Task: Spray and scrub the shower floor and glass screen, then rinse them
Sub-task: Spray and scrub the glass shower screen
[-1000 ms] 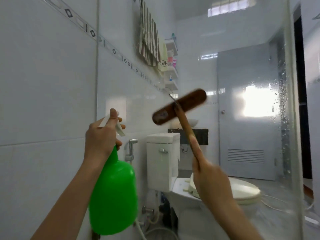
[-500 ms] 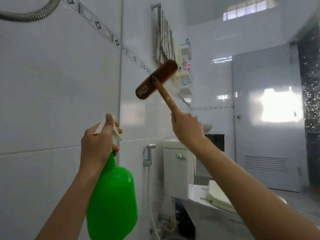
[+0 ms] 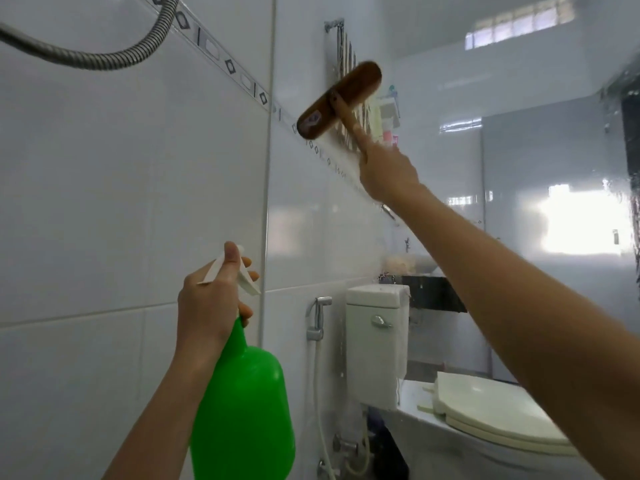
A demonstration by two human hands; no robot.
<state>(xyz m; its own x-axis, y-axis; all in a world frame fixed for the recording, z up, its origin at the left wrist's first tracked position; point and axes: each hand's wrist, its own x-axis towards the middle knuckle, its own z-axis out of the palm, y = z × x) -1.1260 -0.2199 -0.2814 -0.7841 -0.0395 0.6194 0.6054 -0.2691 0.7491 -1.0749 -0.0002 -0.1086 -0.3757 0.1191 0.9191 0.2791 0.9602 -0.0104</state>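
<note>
While the left hand (image 3: pixel 207 303) clamps the sprayer (image 3: pixel 242 403) by its neck, the right hand (image 3: pixel 386 171) grips the brush (image 3: pixel 339 100) handle.
The brush head is raised high against the glass (image 3: pixel 346 237), above the cistern (image 3: pixel 377 344) and just right of the glass's vertical left edge. The sprayer hangs left of the cistern, near that edge; bare glass lies between brush and cistern.
</note>
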